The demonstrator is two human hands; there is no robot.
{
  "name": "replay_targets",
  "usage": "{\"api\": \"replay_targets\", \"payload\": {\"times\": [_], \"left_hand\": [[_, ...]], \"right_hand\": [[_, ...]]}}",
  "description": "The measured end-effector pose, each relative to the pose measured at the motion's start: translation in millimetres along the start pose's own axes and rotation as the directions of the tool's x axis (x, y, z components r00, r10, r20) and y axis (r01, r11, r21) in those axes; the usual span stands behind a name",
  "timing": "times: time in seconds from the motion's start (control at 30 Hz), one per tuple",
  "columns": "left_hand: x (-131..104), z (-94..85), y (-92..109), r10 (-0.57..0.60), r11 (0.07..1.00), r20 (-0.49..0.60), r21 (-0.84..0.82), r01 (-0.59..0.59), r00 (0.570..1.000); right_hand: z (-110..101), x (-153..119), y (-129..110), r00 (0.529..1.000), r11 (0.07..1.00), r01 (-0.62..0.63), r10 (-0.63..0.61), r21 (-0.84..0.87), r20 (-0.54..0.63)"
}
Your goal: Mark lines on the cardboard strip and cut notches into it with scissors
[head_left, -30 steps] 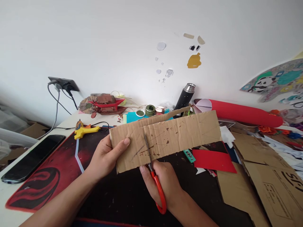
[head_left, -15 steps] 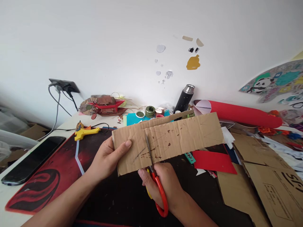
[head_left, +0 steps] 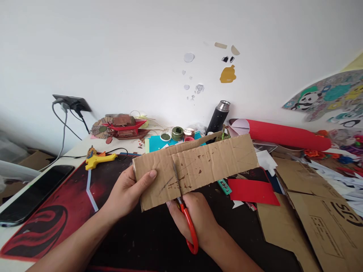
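Note:
A long strip of brown cardboard (head_left: 215, 160), with pencil lines and dark red flecks, is held up over the dark mat. My left hand (head_left: 130, 189) grips its left end, thumb on the near face and the other fingers hidden behind. In my right hand (head_left: 198, 217) is a pair of scissors (head_left: 190, 228) with red handles. One blade lies across the front of the cardboard, pointing up along a cut line; the other blade is hidden behind it. A narrow, partly separated strip runs along the cardboard's top edge. My right fingers are wrapped round the handles.
A yellow glue gun (head_left: 99, 161) and a phone (head_left: 36, 192) lie on the left. Paint jars (head_left: 177, 133), a black flask (head_left: 218, 117) and a red roll (head_left: 283, 134) stand or lie by the wall. Red card (head_left: 252, 190) and cardboard sheets (head_left: 317, 219) are on the right.
The scissor handles have swung closer together, and the yellow inner part is now mostly hidden. The cardboard's right end has shifted slightly left. The whole view has moved a little.

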State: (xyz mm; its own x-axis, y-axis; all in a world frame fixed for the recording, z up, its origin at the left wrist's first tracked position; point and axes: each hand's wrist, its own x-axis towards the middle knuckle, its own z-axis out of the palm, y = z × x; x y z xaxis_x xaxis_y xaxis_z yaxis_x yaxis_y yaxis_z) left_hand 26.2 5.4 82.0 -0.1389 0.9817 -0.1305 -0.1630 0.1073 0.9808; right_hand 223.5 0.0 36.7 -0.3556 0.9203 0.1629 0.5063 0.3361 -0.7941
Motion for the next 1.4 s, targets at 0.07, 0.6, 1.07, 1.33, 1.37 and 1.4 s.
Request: {"api": "replay_targets", "payload": {"times": [0.07,0.6,1.07,1.33,1.37,1.4], "left_hand": [[-0.6,-0.3,-0.1,0.0,1.0,-0.003,0.01,0.0,1.0],[-2.2,0.7,1.2,0.019,0.999,-0.052,-0.027,-0.02,0.998],[3.2,-1.7,-5.3,0.036,0.999,-0.061,-0.022,-0.038,0.997],[9.1,-8.9,-10.2,0.032,0.999,-0.004,-0.021,-0.032,0.999],[8.6,-8.4,-10.2,0.026,0.999,0.005,-0.021,-0.026,1.0],[7.4,-7.1,-9.9,0.022,1.0,0.005,-0.021,-0.021,1.0]], "right_hand": [[-0.4,-0.4,-0.3,1.0,1.0,0.02,-0.02,0.012,-0.001],[3.3,-7.2,-9.0,0.999,0.994,-0.014,0.017,0.106,-0.032],[12.0,-5.4,-2.0,0.997,0.991,-0.006,0.016,0.132,-0.074],[4.7,-4.6,2.9,0.998,0.995,0.019,-0.013,0.095,-0.058],[4.0,-4.5,2.8,0.999,0.994,0.015,-0.01,0.105,-0.045],[3.2,-4.2,2.8,1.0,0.993,0.01,-0.007,0.118,-0.03]]}}
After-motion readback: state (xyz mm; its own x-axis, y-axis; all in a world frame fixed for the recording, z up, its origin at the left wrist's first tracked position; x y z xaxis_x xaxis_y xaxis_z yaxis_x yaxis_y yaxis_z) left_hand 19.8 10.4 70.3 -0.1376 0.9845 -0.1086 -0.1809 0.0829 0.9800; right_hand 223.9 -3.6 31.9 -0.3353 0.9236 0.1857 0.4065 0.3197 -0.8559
